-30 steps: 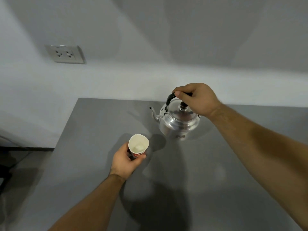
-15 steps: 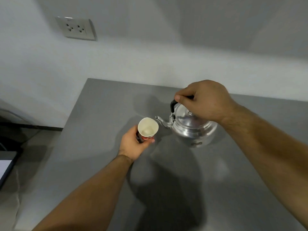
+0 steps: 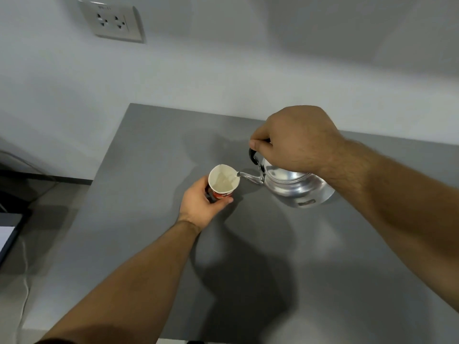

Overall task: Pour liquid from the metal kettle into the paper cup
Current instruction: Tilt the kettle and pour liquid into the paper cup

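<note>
A shiny metal kettle (image 3: 295, 186) hangs tilted to the left above the grey table (image 3: 260, 256). My right hand (image 3: 295, 140) grips its black handle from above. The spout tip sits at the rim of a white paper cup (image 3: 223, 181) with a red band. A thin clear stream runs from the spout into the cup, and liquid shows inside. My left hand (image 3: 201, 204) holds the cup from its left side, near the table surface. The kettle's lid knob is hidden under my right hand.
A white wall with a double socket (image 3: 111, 22) rises behind the table. The table's left edge drops to a floor with a white cable (image 3: 24, 281) and a dark flat device (image 3: 7, 237) at the far left.
The kettle moved left toward the cup and tipped over, its spout reaching the cup's rim. Liquid now flows into the cup. My left hand brought the cup slightly closer.
</note>
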The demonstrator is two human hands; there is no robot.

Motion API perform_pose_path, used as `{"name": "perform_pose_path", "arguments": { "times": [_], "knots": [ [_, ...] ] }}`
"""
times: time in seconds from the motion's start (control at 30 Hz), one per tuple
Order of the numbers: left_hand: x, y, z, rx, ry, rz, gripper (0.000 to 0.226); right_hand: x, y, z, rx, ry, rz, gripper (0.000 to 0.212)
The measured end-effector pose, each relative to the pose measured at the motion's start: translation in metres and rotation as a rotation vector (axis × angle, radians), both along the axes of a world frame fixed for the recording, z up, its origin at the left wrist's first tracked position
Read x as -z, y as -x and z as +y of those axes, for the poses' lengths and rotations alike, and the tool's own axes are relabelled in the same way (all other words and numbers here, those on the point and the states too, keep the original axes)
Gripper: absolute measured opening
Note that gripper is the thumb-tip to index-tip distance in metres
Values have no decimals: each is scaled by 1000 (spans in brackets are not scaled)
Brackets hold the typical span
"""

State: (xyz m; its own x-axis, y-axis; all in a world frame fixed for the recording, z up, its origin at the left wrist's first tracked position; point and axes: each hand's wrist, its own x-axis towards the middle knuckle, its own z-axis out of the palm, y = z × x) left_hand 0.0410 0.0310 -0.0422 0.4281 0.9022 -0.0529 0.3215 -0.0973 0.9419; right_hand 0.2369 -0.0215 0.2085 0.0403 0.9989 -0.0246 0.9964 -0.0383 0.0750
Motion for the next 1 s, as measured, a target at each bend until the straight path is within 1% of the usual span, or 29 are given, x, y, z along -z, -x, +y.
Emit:
{"name": "perform_pose_path", "arguments": {
  "times": [0.27, 0.43, 0.8, 0.87, 1.0],
  "knots": [
    [-1, 1, 0, -1, 17, 9, 69, -11, 15, 4, -27, 46, -60, 39],
    [-1, 0, 0, -3, -10, 33, 71, -15, 20, 3, -41, 70, -90, 38],
    [1, 0, 1, 4, -34, 33, 68, -15, 25, 5, -72, 84, -158, 40],
    [0, 0, 1, 2, -35, 37, 66, -10, 24, 9, -71, 79, -152, 40],
    [-1, 0, 0, 2, -30, 53, 64, 2, 21, 19, -54, 133, -46, 39]
  ]
}}
